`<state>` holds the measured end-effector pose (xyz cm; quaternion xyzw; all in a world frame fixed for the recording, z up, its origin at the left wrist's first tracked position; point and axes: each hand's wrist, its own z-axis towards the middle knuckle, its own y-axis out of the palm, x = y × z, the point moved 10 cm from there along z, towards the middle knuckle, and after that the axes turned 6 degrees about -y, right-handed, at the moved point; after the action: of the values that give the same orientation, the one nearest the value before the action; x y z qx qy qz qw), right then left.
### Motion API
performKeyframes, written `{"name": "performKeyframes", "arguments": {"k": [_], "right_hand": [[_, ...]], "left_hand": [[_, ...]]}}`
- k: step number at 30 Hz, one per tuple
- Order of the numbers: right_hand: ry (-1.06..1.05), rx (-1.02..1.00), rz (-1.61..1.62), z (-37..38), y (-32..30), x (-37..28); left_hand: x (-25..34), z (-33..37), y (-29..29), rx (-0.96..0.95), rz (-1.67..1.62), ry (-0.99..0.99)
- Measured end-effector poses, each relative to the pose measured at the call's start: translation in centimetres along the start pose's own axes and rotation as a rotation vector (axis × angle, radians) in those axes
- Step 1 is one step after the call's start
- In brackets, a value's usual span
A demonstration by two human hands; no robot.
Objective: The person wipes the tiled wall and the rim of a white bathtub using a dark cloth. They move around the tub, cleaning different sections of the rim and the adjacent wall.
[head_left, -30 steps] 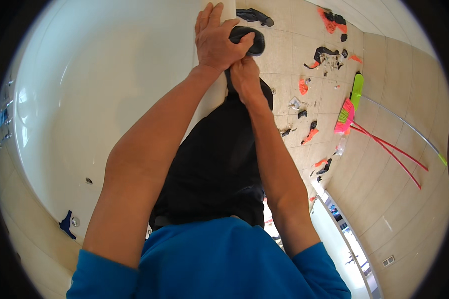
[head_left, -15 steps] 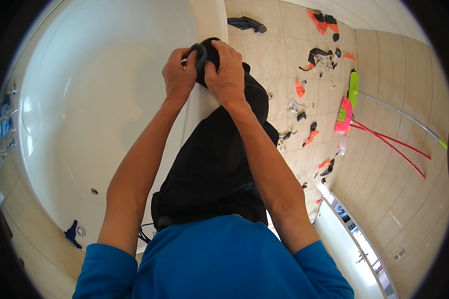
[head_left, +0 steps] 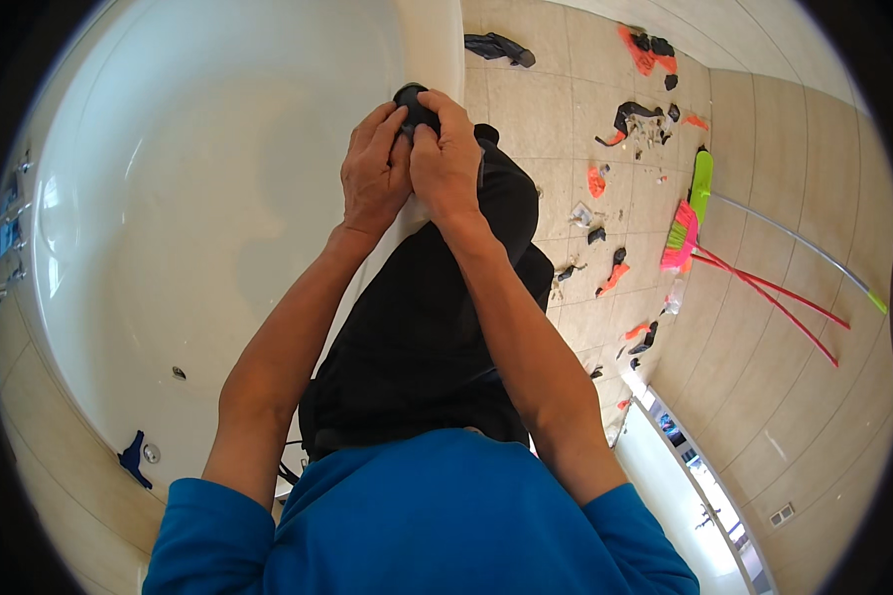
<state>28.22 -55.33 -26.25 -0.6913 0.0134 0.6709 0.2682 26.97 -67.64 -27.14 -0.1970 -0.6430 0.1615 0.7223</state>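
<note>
Head view, steeply downward, close

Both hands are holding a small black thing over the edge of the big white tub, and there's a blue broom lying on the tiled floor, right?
Not quite: the head view shows the broom is pink and green, not blue. The rest holds: the left hand and right hand both hold a small black thing at the white tub rim, and the broom lies on the tiled floor.

The white bathtub (head_left: 198, 228) basin lies open on the left; scattered scraps (head_left: 605, 178) clutter the tiled floor (head_left: 764, 397) on the right.
</note>
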Motion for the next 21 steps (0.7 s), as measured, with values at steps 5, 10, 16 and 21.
{"name": "performKeyframes", "arguments": {"k": [5,10,16,21], "right_hand": [[0.231,0.010,0.072,0.8,-0.5,2.1],[0.079,0.117,-0.250,4.4,-2.7,1.8],[0.219,-0.028,-0.339,4.8,-0.7,4.7],[0.199,-0.046,-0.445,5.2,-0.3,4.3]], "left_hand": [[0.5,0.5,-0.5,-0.051,-0.009,0.062],[-2.0,1.1,0.0,-0.104,0.013,-0.035],[-5.7,1.5,0.7,-0.044,-0.034,-0.199],[-9.2,0.0,0.2,-0.081,-0.031,-0.388]]}}
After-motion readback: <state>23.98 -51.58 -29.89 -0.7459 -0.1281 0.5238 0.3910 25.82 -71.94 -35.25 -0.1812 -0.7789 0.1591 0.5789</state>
